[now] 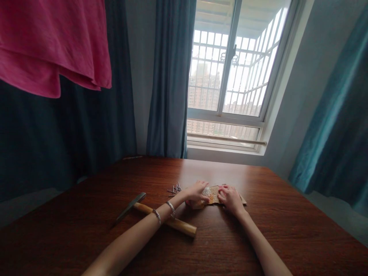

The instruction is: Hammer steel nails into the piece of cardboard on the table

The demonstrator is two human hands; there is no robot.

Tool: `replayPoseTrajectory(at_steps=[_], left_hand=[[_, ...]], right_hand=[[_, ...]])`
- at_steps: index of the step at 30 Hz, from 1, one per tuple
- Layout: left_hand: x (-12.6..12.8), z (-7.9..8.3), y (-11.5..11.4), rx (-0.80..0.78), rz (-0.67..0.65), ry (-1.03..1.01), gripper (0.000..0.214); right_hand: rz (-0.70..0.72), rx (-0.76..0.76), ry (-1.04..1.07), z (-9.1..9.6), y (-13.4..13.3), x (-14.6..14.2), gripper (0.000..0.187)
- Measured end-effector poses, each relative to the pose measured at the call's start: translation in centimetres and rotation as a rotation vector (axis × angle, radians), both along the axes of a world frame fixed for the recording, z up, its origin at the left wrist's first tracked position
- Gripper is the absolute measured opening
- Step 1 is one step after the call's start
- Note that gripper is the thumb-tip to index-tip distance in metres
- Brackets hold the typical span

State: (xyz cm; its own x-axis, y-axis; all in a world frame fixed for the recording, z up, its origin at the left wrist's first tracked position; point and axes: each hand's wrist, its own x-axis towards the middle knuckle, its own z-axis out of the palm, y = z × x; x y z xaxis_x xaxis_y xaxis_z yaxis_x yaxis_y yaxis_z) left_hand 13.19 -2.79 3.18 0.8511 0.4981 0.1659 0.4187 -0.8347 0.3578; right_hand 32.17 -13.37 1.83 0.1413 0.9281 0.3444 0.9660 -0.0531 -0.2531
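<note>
A torn piece of brown cardboard [214,195] with a bumpy surface lies on the wooden table in front of me. My left hand [199,191] is on its left part, thumb and fingers bent round it, beside a small whitish patch I cannot make out. The right part is held by my right hand [230,197], its fingers curled onto the top. Under my left forearm lies a hammer, its wooden handle [185,227] pointing right and its long metal head [130,207] to the left. Several loose nails [174,189] lie just left of my left hand.
The brown wooden table [138,249] reaches to the wall below a barred window [224,76]. Dark blue curtains [171,76] hang at both sides. A pink cloth [57,42] hangs at the upper left.
</note>
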Motion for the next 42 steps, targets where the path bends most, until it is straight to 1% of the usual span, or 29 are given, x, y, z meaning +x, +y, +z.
replayPoseTrajectory(at_steps=[2,5,7,9,11,13,15,17,19,21,23,28,31,33,36,40,42], left_hand=[[-0.8,0.6,-0.8,0.009,0.055,-0.103,0.065],[-2.9,2.0,-2.0,-0.031,0.137,-0.217,0.038],[-5.0,2.8,-2.9,-0.075,0.192,-0.225,0.027],[-7.6,3.2,-4.0,-0.081,0.265,-0.235,0.024],[-10.4,3.1,-5.1,-0.085,0.339,-0.239,0.024],[-13.2,2.7,-6.0,-0.111,0.404,-0.217,0.024],[-15.6,2.2,-6.5,-0.135,0.47,-0.174,0.026],[-17.4,2.0,-6.5,-0.116,0.505,-0.15,0.026],[-18.5,1.9,-6.0,-0.083,0.514,-0.135,0.023],[-18.8,2.0,-4.9,-0.059,0.51,-0.116,0.021],[-18.6,2.1,-3.4,-0.049,0.49,-0.097,0.022],[-16.9,2.3,0.3,-0.067,0.453,-0.057,0.025],[-15.9,2.8,1.8,-0.076,0.455,-0.051,0.027],[-15.4,3.3,2.4,-0.059,0.46,-0.081,0.029],[-15.1,4.1,2.8,-0.015,0.485,-0.136,0.028],[-15.4,5.1,2.9,0.028,0.545,-0.19,0.026],[-15.7,5.5,3.0,0.046,0.586,-0.207,0.024]], right_hand=[[-0.035,0.003,0.002,-0.2,0.1,-0.4,0.023],[-0.065,0.001,-0.005,-0.3,0.1,-0.9,0.022],[-0.078,0.014,-0.014,-0.1,-0.1,-1.4,0.023],[-0.064,0.053,-0.019,0.3,-0.4,-2.3,0.025],[0.008,0.102,0.001,0.6,-0.8,-3.9,0.028],[0.139,0.123,0.049,0.8,-1.4,-6.4,0.028],[0.284,0.111,0.088,0.7,-2.0,-9.2,0.026],[0.38,0.088,0.103,0.6,-2.6,-11.9,0.023],[0.458,0.069,0.123,0.5,-3.2,-14.1,0.022],[0.495,0.047,0.151,0.5,-3.7,-15.6,0.021],[0.505,0.019,0.162,0.6,-4.0,-16.6,0.02],[0.54,-0.027,0.108,0.8,-4.0,-18.0,0.022],[0.551,-0.058,0.035,0.8,-3.7,-18.9,0.02],[0.537,-0.055,-0.027,1.0,-3.4,-20.0,0.021],[0.527,-0.052,-0.123,1.3,-2.3,-22.4,0.028],[0.524,-0.07,-0.175,1.8,0.2,-26.4,0.043],[0.513,-0.089,-0.158,2.2,1.8,-28.3,0.045]])
